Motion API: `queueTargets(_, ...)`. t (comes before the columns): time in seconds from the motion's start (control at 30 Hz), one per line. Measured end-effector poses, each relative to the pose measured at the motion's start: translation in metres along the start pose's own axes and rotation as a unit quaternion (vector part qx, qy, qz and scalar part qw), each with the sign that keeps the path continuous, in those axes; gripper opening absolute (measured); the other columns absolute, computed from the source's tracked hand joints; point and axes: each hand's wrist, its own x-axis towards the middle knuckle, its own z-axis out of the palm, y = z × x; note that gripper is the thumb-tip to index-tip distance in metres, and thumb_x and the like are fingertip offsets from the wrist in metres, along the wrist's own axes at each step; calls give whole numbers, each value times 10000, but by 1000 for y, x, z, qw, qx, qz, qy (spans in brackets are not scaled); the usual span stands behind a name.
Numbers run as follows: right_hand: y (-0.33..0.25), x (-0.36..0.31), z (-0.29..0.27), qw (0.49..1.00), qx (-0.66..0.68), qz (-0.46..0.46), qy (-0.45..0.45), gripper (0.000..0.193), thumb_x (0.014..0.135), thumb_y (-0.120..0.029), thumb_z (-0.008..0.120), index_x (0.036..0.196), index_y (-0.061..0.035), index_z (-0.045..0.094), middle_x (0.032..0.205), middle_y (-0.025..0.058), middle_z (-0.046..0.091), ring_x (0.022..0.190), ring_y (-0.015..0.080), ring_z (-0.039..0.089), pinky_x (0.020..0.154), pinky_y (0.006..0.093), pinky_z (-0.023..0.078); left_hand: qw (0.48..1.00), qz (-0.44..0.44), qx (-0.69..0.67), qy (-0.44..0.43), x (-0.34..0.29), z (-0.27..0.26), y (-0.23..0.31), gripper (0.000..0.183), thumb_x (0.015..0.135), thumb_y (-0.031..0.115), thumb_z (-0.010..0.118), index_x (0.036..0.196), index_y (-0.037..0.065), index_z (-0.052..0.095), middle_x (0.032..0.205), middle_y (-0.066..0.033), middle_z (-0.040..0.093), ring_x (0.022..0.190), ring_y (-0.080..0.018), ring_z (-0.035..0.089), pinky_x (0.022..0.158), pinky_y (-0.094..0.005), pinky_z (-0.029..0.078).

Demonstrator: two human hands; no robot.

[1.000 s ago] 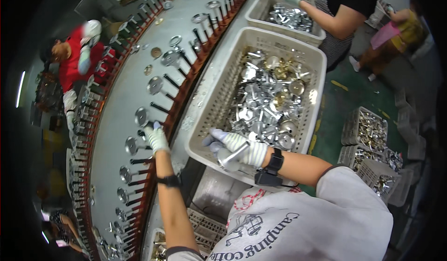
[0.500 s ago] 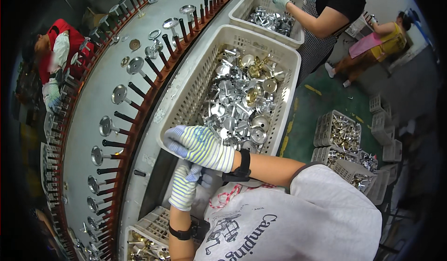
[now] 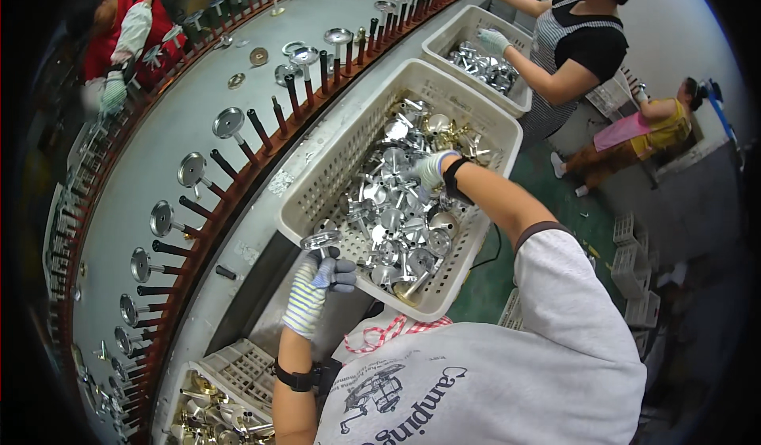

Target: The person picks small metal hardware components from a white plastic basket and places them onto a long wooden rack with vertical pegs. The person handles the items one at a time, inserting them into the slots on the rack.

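Observation:
My left hand (image 3: 315, 286), in a striped knit glove, is closed around the stem of a shiny metal disc-headed part (image 3: 320, 241). The disc faces up beside the near left corner of a white plastic basket (image 3: 305, 211). Over the middle of that basket, my right hand (image 3: 433, 172) reaches down among loose silver disc parts (image 3: 392, 219). Its fingertips are blurred and partly lost against the metal, so I cannot make out a grip. Some gold-coloured parts (image 3: 438, 124) lie at the basket's far end.
Left of the basket curves a grey table (image 3: 261, 88) edged with upright dark pegs, several bearing metal discs. A loose black peg (image 3: 226, 272) lies near its rim. Another parts basket (image 3: 452, 44) stands beyond, with a co-worker's gloved hand (image 3: 495, 42) over it. A crate (image 3: 246, 374) sits lower left.
My right hand has moved from beside my left hand into the basket. The disc part in my left hand has come into sight. The view has shifted, and a co-worker now reaches toward the pegs.

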Motion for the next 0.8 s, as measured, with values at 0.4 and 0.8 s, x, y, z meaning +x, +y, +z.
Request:
queueTargets(0.4,-55,11,-5,996,-28,42,-68,872,630,-602,718,1305,-96,497,1203,164,601,1065,328,592,877,410,480,1000,12,7,-7,-25,-20,5,298,949,228,513,1187,56,459,946,-108,615,785,-186,632,686,-309,543)
queueTargets(0.8,-85,-7,-11,988,-15,79,-135,589,707,-542,677,1037,-54,684,1055,114,672,948,284,611,838,392,468,970,172,-136,106,-64,-60,65,403,860,278,669,1172,83,505,1094,-128,596,966,-216,616,749,-337,567)
